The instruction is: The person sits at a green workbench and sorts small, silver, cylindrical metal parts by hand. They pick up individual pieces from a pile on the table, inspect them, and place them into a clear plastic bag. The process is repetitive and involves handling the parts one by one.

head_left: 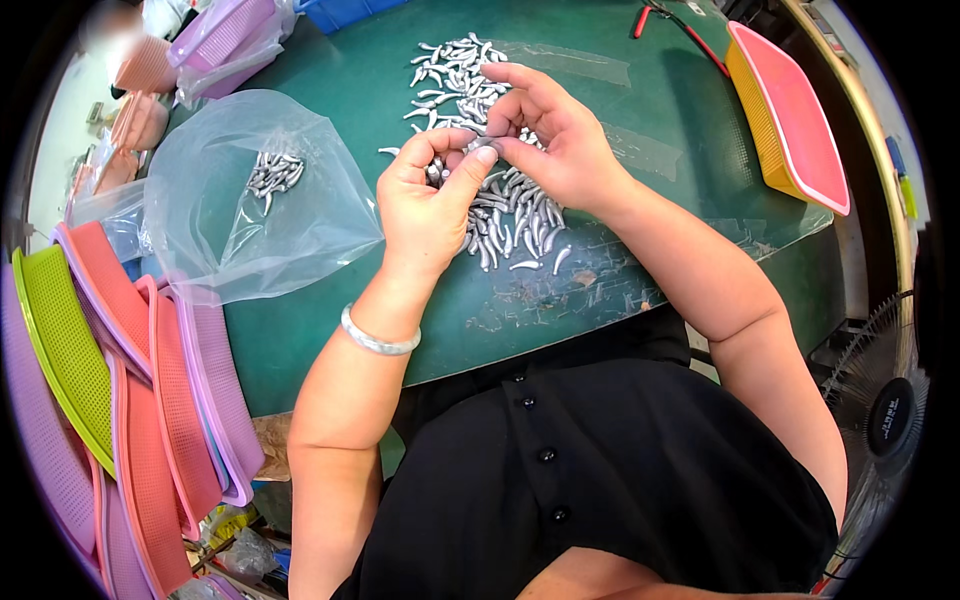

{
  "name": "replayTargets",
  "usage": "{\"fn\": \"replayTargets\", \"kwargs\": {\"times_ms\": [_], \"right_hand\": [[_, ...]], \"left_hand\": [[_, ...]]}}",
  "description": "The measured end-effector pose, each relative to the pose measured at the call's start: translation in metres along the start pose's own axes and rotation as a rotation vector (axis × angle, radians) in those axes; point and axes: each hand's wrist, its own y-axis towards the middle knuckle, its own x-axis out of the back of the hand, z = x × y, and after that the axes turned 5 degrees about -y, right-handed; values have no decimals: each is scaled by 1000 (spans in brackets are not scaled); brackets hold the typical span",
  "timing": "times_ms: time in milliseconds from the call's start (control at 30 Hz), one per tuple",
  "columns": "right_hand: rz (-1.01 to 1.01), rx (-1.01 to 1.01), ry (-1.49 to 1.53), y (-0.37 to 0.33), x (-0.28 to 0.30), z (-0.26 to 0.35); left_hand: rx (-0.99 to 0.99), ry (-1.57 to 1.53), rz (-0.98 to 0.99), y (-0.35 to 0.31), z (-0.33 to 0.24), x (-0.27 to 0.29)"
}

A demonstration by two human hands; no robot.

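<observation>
- Left hand [428, 205] and right hand [552, 140] meet, fingertips pinched together on one small grey metal piece [487, 146].
- Beneath lies the heap of metal pieces [505, 215] on the green table [620, 120], most seemingly unhandled.
- Farther left, the clear plastic bag [250, 190] holds only a few.

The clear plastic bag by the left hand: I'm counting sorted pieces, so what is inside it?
Inside the clear plastic bag lies a small cluster of silver curved metal pieces, seen through the film. Its folds and glare blur them, so an exact count cannot be told.
</observation>
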Motion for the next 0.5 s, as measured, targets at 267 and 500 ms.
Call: {"fn": "replayTargets", "kwargs": {"times_ms": [267,500], "right_hand": [[-35,85,46,1,-3,13],[39,44,-188,0,4,9]], "left_hand": [[396,-311,-64,1,-10,0],[660,-846,170,11,-3,17]]}}
